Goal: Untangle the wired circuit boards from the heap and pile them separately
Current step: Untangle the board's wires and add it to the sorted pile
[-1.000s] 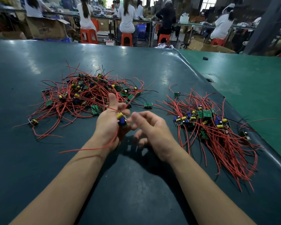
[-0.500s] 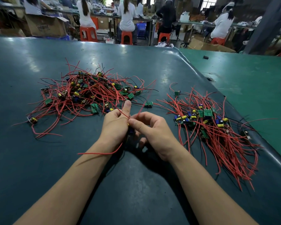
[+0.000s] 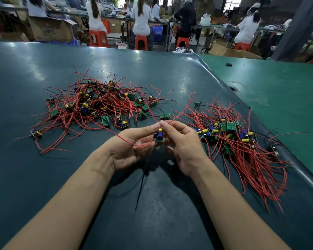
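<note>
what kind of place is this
Most likely an electronics assembly workshop or small factory. Two heaps of small green circuit boards with red wires lie on a dark green-topped workbench, and behind it workers sit on orange plastic stools at long benches, among brown cardboard boxes.

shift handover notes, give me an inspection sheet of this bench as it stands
surface: dark green table, bare near the arms
job's things: tangled heap on the left; sorted pile on the right; one circuit board held between both hands
clutter: small black item on the neighbouring table
grippers: left hand and right hand pinch the board's wires
cables: red wire and black wire trail from the board
surroundings: seated workers on orange stools, cardboard boxes
</note>
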`<control>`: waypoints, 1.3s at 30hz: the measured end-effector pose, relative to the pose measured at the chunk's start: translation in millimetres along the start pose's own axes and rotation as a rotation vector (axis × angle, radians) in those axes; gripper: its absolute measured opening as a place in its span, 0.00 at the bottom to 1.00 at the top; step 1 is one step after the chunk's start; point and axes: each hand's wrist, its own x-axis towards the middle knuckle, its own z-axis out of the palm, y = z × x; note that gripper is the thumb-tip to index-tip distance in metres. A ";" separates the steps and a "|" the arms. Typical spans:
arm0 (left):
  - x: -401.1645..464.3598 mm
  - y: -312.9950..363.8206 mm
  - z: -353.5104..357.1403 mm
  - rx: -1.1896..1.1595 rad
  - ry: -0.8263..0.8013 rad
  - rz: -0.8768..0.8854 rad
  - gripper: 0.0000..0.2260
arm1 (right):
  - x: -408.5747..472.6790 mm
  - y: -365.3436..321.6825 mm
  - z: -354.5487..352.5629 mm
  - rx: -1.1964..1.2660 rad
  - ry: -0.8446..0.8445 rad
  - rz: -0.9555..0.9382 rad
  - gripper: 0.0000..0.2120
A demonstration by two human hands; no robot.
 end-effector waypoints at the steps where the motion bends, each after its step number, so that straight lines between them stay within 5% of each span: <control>1: -0.6 -0.7 0.8 -0.036 -0.007 -0.003 0.15 | -0.9 0.4 1.5 -0.038 0.006 -0.015 0.03; 5: -4.2 0.1 4.8 -0.235 -0.036 0.047 0.10 | -0.8 3.6 3.1 -0.067 -0.008 -0.032 0.09; 9: -0.9 4.7 7.6 -0.356 0.154 0.316 0.08 | -2.0 5.6 2.8 -0.164 -0.114 -0.037 0.04; 13: 3.3 -1.9 13.5 -0.035 0.342 0.578 0.11 | -4.2 5.4 5.6 -0.151 -0.179 -0.056 0.13; 19: 2.7 -9.4 16.5 0.232 0.443 0.792 0.09 | -5.0 5.4 8.5 -0.059 -0.084 -0.123 0.04; 26: 6.9 -11.2 16.1 0.222 0.409 0.761 0.07 | 0.2 1.3 6.8 0.040 0.122 -0.086 0.13; 31: 14.6 -16.7 19.2 -0.075 0.303 0.564 0.04 | 3.4 1.2 2.0 0.015 0.209 -0.124 0.15; 39: 11.6 -20.1 10.6 0.452 0.346 0.655 0.13 | 3.2 1.0 1.3 0.007 0.135 -0.060 0.11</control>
